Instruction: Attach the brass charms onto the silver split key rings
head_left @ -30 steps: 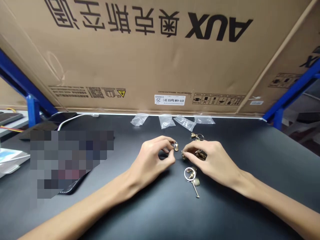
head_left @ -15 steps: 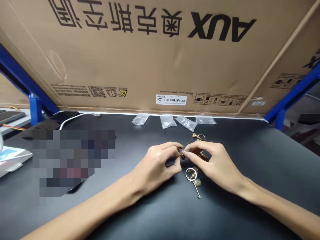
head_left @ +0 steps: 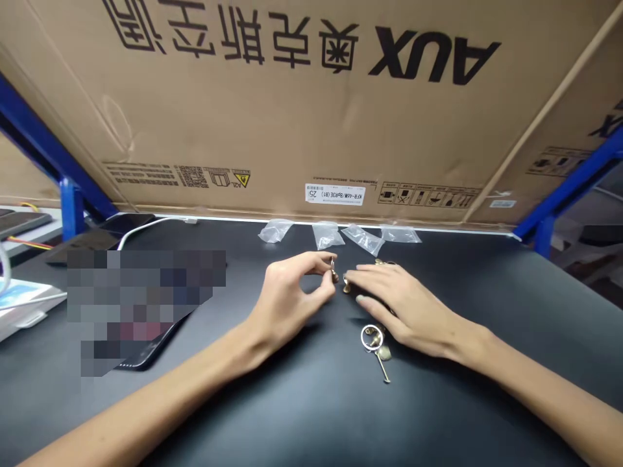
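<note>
Right hand (head_left: 396, 303) has flattened — left grip (head_left: 286, 299) pinches small charm (head_left: 333, 273).

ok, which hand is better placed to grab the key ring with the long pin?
Right, probably. The right hand lies open right beside the key ring, while the left hand is farther off and its grip is full, pinching a small brass piece.
</note>
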`<action>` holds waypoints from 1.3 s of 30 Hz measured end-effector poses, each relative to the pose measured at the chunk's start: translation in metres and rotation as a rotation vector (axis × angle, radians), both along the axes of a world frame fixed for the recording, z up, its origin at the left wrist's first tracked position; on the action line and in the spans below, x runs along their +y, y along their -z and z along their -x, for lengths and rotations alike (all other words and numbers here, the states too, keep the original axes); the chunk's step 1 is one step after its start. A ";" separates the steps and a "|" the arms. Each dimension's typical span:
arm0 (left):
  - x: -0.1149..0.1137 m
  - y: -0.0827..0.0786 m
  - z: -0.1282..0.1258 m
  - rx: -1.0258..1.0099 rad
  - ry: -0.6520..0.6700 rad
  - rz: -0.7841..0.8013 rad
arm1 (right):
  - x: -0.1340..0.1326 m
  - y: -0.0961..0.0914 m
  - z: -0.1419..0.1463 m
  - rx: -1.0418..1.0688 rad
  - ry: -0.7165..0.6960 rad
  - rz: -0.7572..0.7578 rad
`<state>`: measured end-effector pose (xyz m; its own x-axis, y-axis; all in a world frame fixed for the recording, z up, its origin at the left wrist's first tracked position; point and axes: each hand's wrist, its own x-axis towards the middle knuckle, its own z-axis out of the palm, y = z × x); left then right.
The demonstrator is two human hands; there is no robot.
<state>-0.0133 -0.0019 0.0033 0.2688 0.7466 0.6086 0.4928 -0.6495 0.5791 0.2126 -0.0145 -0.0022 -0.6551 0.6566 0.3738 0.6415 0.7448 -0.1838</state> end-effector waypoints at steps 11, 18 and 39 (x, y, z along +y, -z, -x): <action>0.002 0.004 0.002 0.052 0.049 -0.047 | -0.001 -0.001 -0.005 0.042 0.041 0.030; 0.000 0.008 0.000 0.085 0.089 -0.068 | 0.001 0.007 -0.003 -0.060 -0.009 -0.062; -0.017 0.008 -0.012 0.035 0.232 0.210 | -0.014 0.001 0.004 0.238 -0.123 -0.194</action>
